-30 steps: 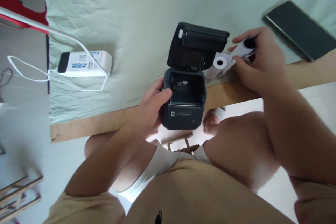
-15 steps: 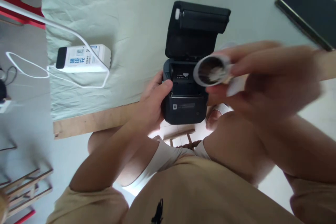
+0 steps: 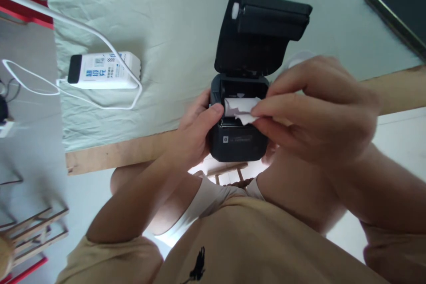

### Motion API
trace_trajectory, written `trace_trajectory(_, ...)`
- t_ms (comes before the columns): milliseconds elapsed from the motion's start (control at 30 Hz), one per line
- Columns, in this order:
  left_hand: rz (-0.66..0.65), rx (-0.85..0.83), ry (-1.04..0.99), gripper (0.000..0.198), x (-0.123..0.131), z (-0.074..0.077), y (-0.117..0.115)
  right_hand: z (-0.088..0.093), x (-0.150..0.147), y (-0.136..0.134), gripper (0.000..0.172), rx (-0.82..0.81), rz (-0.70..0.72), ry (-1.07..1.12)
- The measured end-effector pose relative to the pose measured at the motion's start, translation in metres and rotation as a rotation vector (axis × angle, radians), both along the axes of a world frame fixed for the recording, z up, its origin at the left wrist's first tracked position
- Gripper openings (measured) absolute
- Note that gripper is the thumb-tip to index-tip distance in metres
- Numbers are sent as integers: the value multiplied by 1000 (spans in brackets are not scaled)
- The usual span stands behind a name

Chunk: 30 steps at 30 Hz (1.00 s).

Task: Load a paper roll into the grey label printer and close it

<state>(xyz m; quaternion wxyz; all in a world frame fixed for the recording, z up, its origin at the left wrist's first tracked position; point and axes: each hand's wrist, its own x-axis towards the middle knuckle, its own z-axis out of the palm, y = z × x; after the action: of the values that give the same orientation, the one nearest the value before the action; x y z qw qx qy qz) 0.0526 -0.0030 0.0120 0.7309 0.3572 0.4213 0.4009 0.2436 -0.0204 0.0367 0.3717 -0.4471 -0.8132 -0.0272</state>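
A small black label printer (image 3: pixel 239 144) with its lid (image 3: pixel 259 31) swung up is gripped from the left by my left hand (image 3: pixel 199 131), the thumb lying on the rim of its bay. In that bay lies a white paper roll (image 3: pixel 234 105), with a torn, loose end towards the front. My right hand (image 3: pixel 316 111) pinches the paper's end between thumb and fingers. Part of the roll and the bay's right side are hidden behind those fingers. Behind the right hand a pale round thing (image 3: pixel 301 57) shows only in part.
On the pale green cloth (image 3: pixel 173 31) lies a white power bank (image 3: pixel 106 71) at the left, with a white cable (image 3: pixel 96 35) looping over it. A dark flat object (image 3: pixel 401 9) lies at the far right. A wooden edge (image 3: pixel 123 153) runs along the front.
My right hand has lowered the paper roll from above the printer's right side into its bay, turning it lengthwise. The left hand keeps its hold; printer and hand sit slightly further right.
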Motion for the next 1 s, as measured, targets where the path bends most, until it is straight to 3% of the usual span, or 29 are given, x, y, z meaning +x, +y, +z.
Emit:
trace_trajectory(167, -4, -12, -6, 36, -3, -1, 0, -5, -5, -10, 20, -40, 112, -78)
trace_trajectory(467, -26, -30, -133, 32, -2, 1, 2, -7, 4, -9, 8, 23, 277, -35)
trace_trajectory(567, -65, 3, -112, 42, -7, -2, 1, -9, 2, -8, 12, 24, 280, -86)
trace_trajectory(733, -118, 132, -115, 77, -17, -11, -2, -8, 0, -9, 20, 13, 315, -17)
trace_trajectory(867, -137, 176, -73, 78, -19, -15, -3, 0, 4, -13, 6, -19, 322, 1)
trace_trajectory(1000, -96, 154, 16, 80, -17, -12, -3, 2, 4, -13, 12, 29, 312, 49)
